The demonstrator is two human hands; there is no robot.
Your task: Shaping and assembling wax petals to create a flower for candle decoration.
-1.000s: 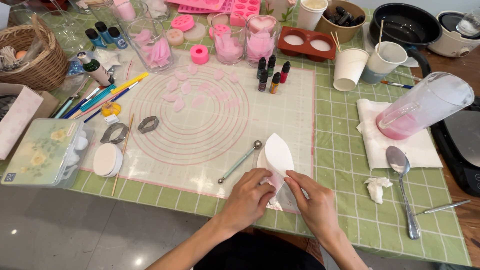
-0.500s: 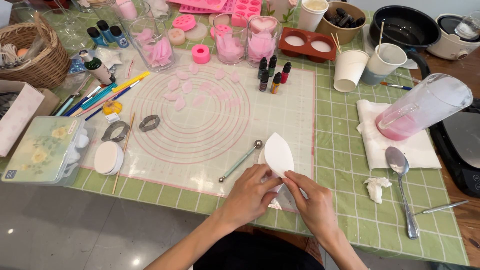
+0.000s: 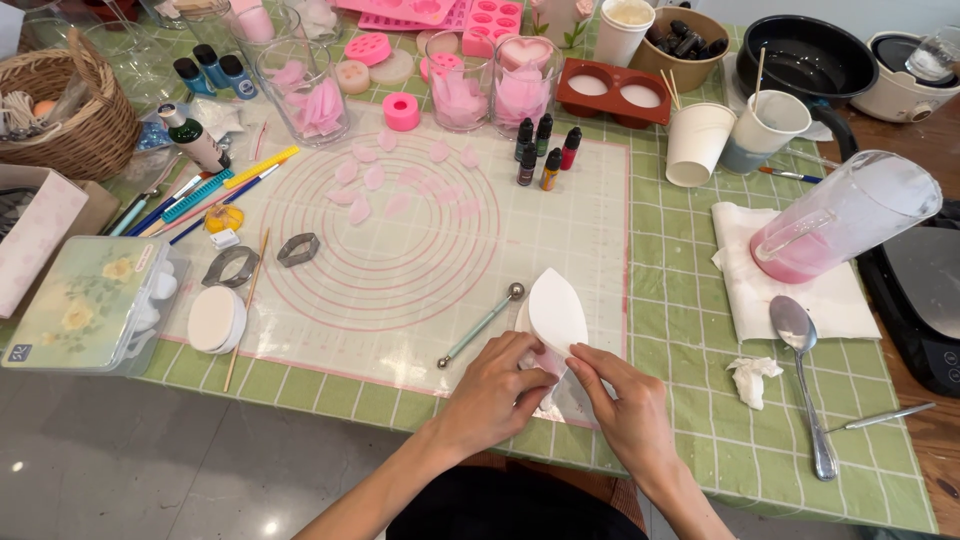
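White sheet [image 3: 556,312] tilted upright; hands closer together

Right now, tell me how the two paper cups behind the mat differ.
The left paper cup looks empty, while the right paper cup has a thin stick standing in it. The left cup stands nearer the person, at the mat's corner; the right cup sits farther back, beside the black pot. The left one shows its whole white side, whereas the right one is partly hidden behind it. Both are white, upright and open-topped.

Green checked tablecloth [image 3: 690,330] under baking mat [image 3: 420,270]
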